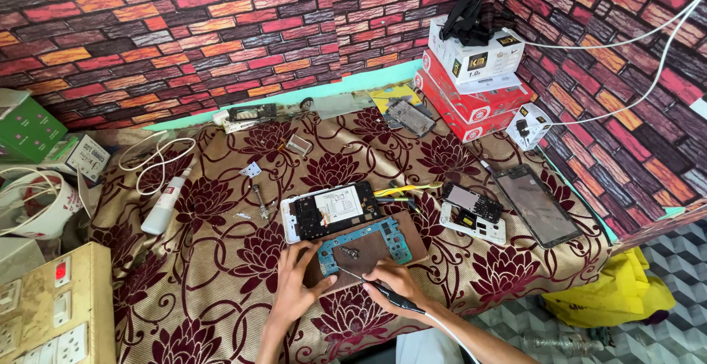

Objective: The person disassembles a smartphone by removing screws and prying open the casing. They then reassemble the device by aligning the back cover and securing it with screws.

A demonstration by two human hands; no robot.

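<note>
- A person works over a blue-green circuit board [366,246] lying on a brown mat [412,233] near the front edge of a table draped in a maroon floral cloth [221,261].
- The left hand [294,279] lies flat with fingers spread, pressing the board's left end down against the mat; it grips nothing.
- The right hand [394,283] is closed pen-style around a black corded soldering iron [383,290], whose thin tip reaches the board's lower left part.
- Just behind the board rests an opened white phone frame [331,213], and a second stripped phone body [471,213] sits to its right beside a loose dark screen panel [536,206] at the cloth's right edge.
- A white squeeze bottle [163,206] lies toward the left edge; stacked red and white boxes [468,88] fill the back right corner.
- Doing this well appears to call for a steady holding hand, the wrist braced on the cloth, the tip touched only to the joint, and the trailing cord kept clear of loose parts.
</note>
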